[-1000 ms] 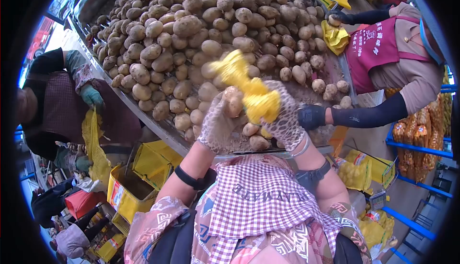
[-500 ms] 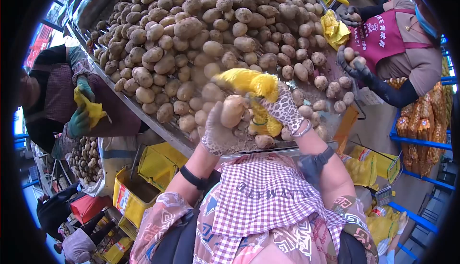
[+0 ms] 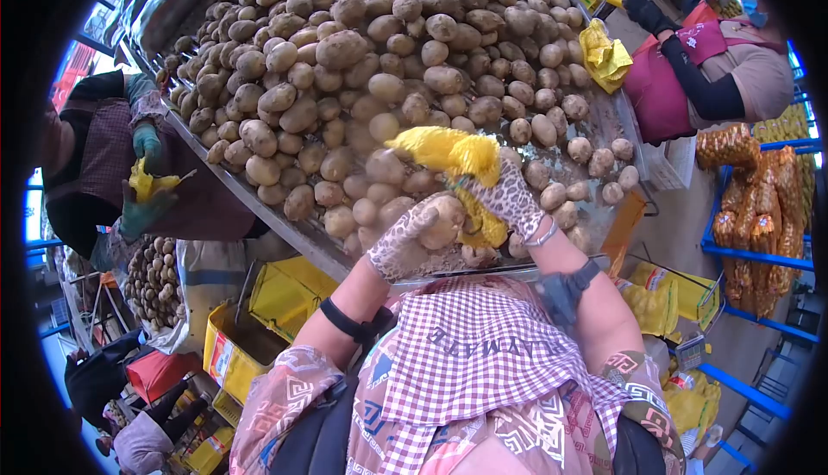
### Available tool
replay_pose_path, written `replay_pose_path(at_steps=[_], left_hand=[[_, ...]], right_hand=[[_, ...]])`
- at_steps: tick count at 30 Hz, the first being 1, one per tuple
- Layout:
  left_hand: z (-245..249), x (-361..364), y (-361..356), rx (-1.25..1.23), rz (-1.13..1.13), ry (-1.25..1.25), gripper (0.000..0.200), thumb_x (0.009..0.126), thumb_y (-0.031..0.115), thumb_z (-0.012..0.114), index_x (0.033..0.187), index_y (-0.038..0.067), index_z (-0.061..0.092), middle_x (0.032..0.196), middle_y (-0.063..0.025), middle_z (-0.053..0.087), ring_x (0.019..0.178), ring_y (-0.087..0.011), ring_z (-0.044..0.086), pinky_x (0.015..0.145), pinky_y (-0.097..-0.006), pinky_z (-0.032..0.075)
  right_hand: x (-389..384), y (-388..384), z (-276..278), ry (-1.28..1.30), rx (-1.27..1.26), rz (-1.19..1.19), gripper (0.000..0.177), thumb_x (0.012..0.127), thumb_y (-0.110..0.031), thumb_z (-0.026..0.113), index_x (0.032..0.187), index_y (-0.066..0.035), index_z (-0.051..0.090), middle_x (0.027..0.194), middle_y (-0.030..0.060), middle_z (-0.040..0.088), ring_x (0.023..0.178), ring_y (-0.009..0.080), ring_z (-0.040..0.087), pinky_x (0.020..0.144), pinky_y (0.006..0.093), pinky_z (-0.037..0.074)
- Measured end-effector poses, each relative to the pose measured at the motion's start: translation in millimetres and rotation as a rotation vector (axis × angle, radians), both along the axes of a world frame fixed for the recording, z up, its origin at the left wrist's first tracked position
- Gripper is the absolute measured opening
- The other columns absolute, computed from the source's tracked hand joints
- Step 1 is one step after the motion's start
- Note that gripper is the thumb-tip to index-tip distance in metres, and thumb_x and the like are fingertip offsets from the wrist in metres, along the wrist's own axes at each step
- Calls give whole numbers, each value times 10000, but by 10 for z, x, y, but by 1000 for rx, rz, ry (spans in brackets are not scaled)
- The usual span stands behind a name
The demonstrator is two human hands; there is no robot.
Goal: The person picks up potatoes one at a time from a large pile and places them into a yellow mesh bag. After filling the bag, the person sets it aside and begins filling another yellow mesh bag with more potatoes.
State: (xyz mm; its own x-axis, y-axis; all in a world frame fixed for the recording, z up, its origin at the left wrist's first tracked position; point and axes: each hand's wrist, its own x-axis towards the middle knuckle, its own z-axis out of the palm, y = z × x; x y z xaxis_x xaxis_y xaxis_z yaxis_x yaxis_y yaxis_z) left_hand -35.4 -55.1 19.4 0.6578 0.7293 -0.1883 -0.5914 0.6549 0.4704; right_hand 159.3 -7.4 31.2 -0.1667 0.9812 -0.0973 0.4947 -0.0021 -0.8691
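Near the front edge of a metal table, my left hand, in a spotted glove, has its fingers round a large potato. My right hand, gloved alike, grips a bunched yellow mesh bag. Part of the bag hangs down below the hand, just right of the potato. A big heap of potatoes covers the table beyond both hands.
At the left a person in green gloves holds yellow mesh. A person in a pink apron stands at the upper right, near another yellow bag on the table edge. Yellow crates stand lower left.
My left hand and the large potato have moved right, nearer the bag. My right hand has barely moved. The person in the pink apron has turned and moved their arms up.
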Motion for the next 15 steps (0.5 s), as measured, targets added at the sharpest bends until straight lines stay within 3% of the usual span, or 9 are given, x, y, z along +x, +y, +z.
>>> replay_pose_path(at_steps=[3,5,7,8,9,11,13,14,15], left_hand=[[200,-54,15,-44,-92,-172,790,849,460,628,1418,30,288,1326,-180,459,1211,-264,484,1029,-448,408],[278,-83,-32,-166,18,-246,783,859,457,614,1424,33,275,1335,-175,456,1219,-279,484,1028,-434,415],[106,-78,-39,-205,48,-238,748,880,445,584,1422,34,274,1352,-162,447,1225,-293,483,1025,-416,424],[-65,-53,-49,-119,123,-177,722,893,433,567,1419,31,277,1345,-154,457,1212,-289,495,1027,-411,423],[-212,-43,-72,-34,197,-116,697,905,420,549,1416,28,280,1338,-146,468,1200,-285,507,1029,-406,423],[150,-58,3,-40,160,-273,680,907,397,561,1408,24,294,1296,-142,504,1176,-265,530,1016,-394,437],[215,-102,-18,56,214,84,693,891,409,592,1394,22,314,1255,-140,525,1147,-252,549,1002,-391,446],[176,-131,-24,125,222,151,680,884,425,604,1364,19,345,1245,-137,520,1139,-247,553,995,-384,448],[147,-153,-8,123,224,153,680,884,425,604,1364,19,345,1245,-137,520,1139,-247,553,995,-384,448]], right_hand=[[200,33,-198,139,-192,-355,380,826,-198,704,1127,4,589,1001,137,678,915,234,654,803,347,528],[155,-105,35,112,-152,-291,392,802,-168,718,1143,-19,595,1012,124,675,924,224,654,805,332,530],[-1,-246,363,157,461,36,411,772,-165,739,1143,-45,608,1011,112,672,930,215,654,806,323,530],[-58,-279,518,-69,614,208,404,765,-172,744,1130,-54,616,1000,112,671,925,216,654,803,323,530],[-106,-304,606,-300,758,380,398,758,-179,749,1118,-63,624,988,111,671,919,217,655,800,322,531],[-99,-290,505,-379,745,487,377,775,-223,746,1096,-62,628,1003,127,663,920,239,650,808,343,530],[94,-61,176,176,-65,-11,372,777,-240,751,1072,-50,628,1027,142,650,920,265,647,804,354,530],[224,23,152,-78,-144,-140,382,773,-233,763,1061,-28,620,1046,144,641,917,269,647,797,350,533],[244,-16,101,-76,-146,-138,382,773,-233,763,1061,-28,620,1046,144,641,917,269,647,797,350,533]])
